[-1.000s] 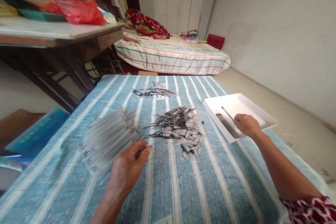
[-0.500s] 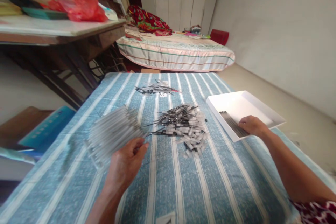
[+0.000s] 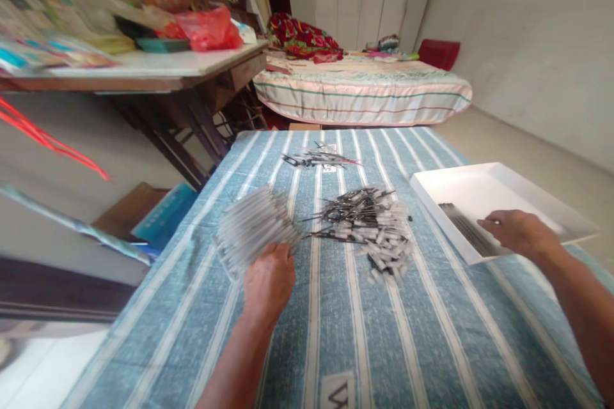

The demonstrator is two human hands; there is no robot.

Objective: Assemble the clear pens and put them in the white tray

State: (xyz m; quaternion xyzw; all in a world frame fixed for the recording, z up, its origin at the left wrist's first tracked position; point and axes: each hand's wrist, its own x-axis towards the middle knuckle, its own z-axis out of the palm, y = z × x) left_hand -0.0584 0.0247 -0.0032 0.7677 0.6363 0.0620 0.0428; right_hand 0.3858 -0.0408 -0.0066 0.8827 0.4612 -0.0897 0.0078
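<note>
By a clock face laid over the view, at six o'clock and nearest, a white rectangular label with a black mark (image 3: 338, 390) on the worktop covered in blue cloth with white stripes (image 3: 432, 345). Just below centre at seven o'clock, the left hand (image 3: 271, 278), back upward, fingers curled together at the near right edge of a flat bundle of long, translucent pale-grey sticks (image 3: 256, 230); cannot tell of any stick in the grip. For that bundle, a place at eight o'clock, its sticks side by side and somewhat blurred. At four o'clock, just right of it, a loose heap of slim black tips and short whitish caps (image 3: 369, 220). Out toward three o'clock, the right hand (image 3: 520, 230), fingers bent inward over a shallow white open box (image 3: 474, 185), close to the near right end of a neat row of thin dark grey rods (image 3: 465, 227) inside; again, cannot tell of a rod between those fingers. Near the centre, farther up the cloth, a small scatter of black, grey and red slender pieces (image 3: 321, 158). At ten o'clock, a dark wooden table with a pale top (image 3: 144, 70), bearing a crumpled red plastic bag (image 3: 211, 29). Beyond, toward one o'clock, a bed with a pale striped sheet (image 3: 364, 96).
</note>
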